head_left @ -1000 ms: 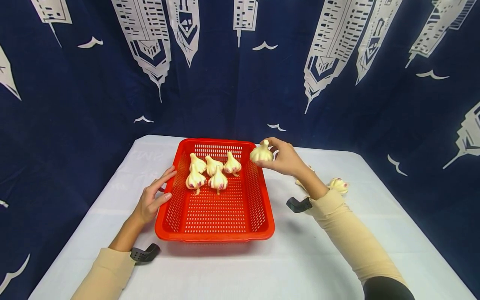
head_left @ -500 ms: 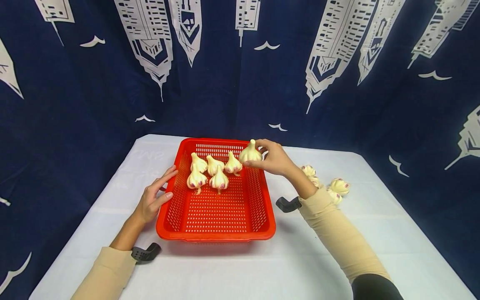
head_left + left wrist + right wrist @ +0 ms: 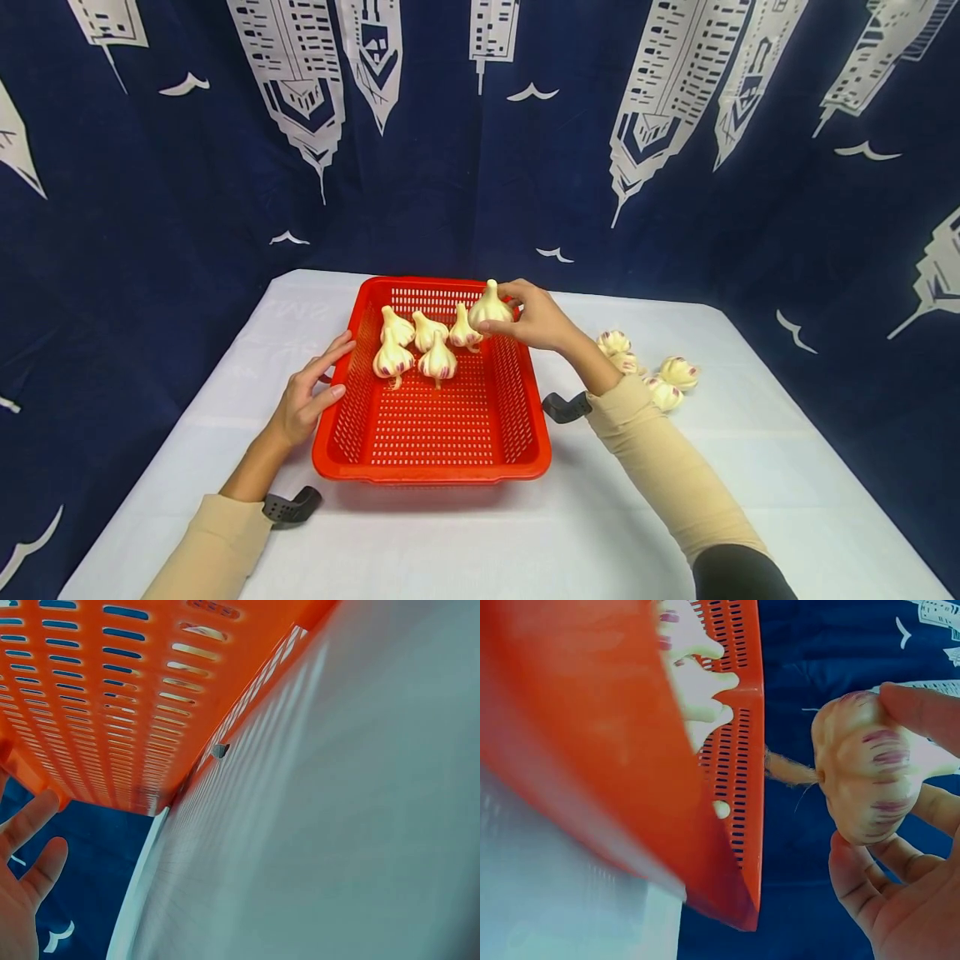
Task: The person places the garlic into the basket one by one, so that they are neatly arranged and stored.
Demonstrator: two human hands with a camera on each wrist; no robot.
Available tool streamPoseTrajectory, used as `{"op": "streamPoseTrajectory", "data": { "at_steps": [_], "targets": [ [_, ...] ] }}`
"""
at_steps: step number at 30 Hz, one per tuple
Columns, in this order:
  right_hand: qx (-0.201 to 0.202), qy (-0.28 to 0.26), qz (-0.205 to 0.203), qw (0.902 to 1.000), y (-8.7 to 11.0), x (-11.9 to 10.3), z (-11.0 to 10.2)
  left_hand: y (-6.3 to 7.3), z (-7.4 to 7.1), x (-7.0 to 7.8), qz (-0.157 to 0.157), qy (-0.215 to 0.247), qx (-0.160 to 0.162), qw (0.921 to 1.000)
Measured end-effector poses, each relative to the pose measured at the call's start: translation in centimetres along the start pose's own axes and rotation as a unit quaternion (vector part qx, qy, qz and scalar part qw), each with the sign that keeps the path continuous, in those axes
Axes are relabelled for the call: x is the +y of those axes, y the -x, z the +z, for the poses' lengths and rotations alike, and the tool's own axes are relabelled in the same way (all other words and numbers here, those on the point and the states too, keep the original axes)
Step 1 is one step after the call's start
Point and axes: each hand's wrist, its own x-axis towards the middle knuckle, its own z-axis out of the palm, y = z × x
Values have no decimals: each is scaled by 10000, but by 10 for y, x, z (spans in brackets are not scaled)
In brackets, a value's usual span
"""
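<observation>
My right hand [image 3: 537, 315] holds a garlic bulb [image 3: 491, 307] between thumb and fingers, over the back right part of a red perforated basket [image 3: 430, 474]. In the right wrist view the bulb [image 3: 870, 769] shows purple streaks and a tuft of roots, its neck toward the palm. Several more garlic bulbs [image 3: 437, 361] lie in the back half of the basket, one right beside the held bulb. My left hand [image 3: 303, 400] rests at the basket's left rim with extended fingers; in the left wrist view its fingertips [image 3: 45, 806] are at the basket's edge.
Several garlic bulbs [image 3: 678, 372] lie on the white tablecloth [image 3: 600, 517] to the right, partly behind the right forearm. A dark blue curtain [image 3: 450, 167] with white building prints hangs behind the table.
My right hand has carried the garlic bulb leftward, from beside the basket's right rim to above its inside. More of the bulbs on the table now show. The left hand stays in place.
</observation>
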Motion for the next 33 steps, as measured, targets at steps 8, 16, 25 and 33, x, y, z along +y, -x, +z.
{"op": "streamPoseTrajectory", "data": {
  "at_steps": [8, 16, 25, 33],
  "targets": [
    [-230, 86, 129, 9996, -9, -7, -1, 1, 0, 1, -23, 18, 0, 10000],
    [-537, 28, 192, 9984, -19, -16, 5, 0, 0, 1, -16, 30, -6, 10000],
    [-713, -173, 377, 9966, -27, -11, 15, 0, 0, -1, -57, 22, -27, 10000],
    [-998, -102, 129, 9949, -33, -3, 26, -1, 0, 0, -79, 33, -77, 9999]
  ]
}}
